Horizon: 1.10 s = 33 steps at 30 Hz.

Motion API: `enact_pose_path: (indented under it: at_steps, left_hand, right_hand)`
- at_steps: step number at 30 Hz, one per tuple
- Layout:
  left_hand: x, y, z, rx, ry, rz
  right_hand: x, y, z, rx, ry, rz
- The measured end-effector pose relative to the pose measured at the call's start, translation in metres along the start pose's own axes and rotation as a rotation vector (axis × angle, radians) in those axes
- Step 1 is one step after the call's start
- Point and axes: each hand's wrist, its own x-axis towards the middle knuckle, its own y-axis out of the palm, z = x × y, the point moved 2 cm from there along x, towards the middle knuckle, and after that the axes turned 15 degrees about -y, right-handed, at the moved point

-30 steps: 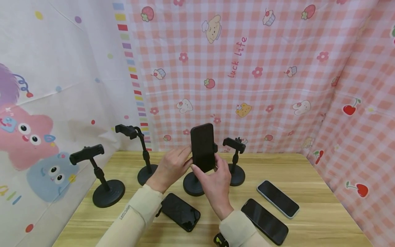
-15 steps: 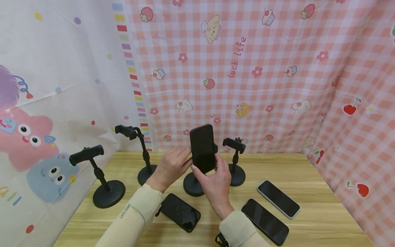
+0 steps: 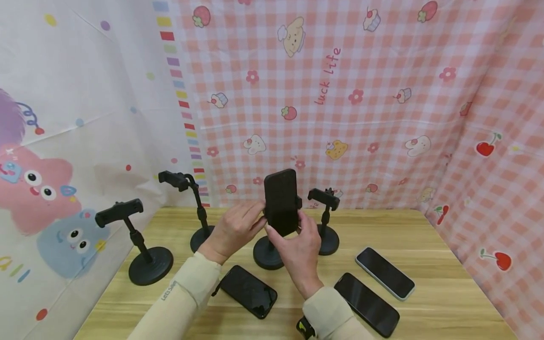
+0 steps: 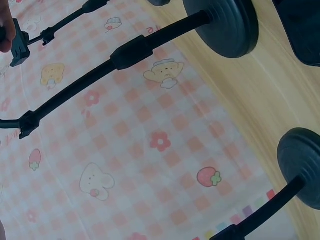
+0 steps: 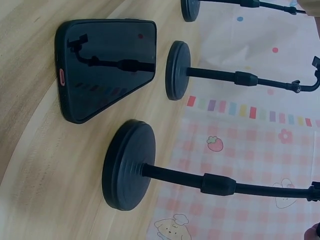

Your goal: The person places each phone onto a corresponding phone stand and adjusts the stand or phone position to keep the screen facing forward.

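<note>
Upright in the clamp of the middle phone stand [image 3: 268, 255] is a black smartphone [image 3: 281, 200], screen facing me. My left hand [image 3: 236, 228] holds the phone's left edge at clamp height; its fingertips are partly hidden behind the edge. Around the lower part of the phone, my right hand [image 3: 300, 252] has its thumb at the bottom left and its fingers at the right edge. The clamp's right jaw shows above those fingers. In the right wrist view the stand's round base [image 5: 129, 165] rests on the table, while the phone it carries lies out of frame.
Two more stands, the near-left stand [image 3: 149, 265] and the back-left stand [image 3: 199, 215], and a right-hand stand [image 3: 326, 238] hold nothing. Flat on the wooden table lie a phone [image 3: 249, 291] in front, a black phone [image 3: 367, 304] and a white-edged phone [image 3: 385, 273] at right.
Both hands keep their hold on the phone in the stand. The view shifts slightly; otherwise hardly anything differs.
</note>
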Motion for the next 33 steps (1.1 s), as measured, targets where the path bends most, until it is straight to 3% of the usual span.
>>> enact_pose_path:
  at_steps: [8, 17, 23, 29, 33]
  left_hand:
    - [0.0026, -0.0028, 0.0009, 0.029, 0.026, 0.015]
    - [0.0006, -0.0042, 0.0001, 0.035, 0.063, -0.025]
    - [-0.0017, -0.0055, 0.0015, 0.020, 0.045, -0.021]
    - [-0.0037, -0.0077, 0.0007, -0.047, -0.018, -0.011]
    - [-0.0018, -0.0073, -0.0022, -0.149, -0.183, 0.052]
  right_hand:
    - [0.0011, -0.0004, 0.0003, -0.013, 0.011, 0.008]
    - [0.0009, -0.0012, -0.0023, -0.069, -0.009, -0.010]
    - [0.0008, 0.0006, 0.0001, -0.085, -0.035, -0.011]
    - [0.0011, 0.0017, 0.0014, -0.111, -0.029, -0.018]
    - [0.0013, 0.0017, 0.0018, -0.117, -0.023, -0.009]
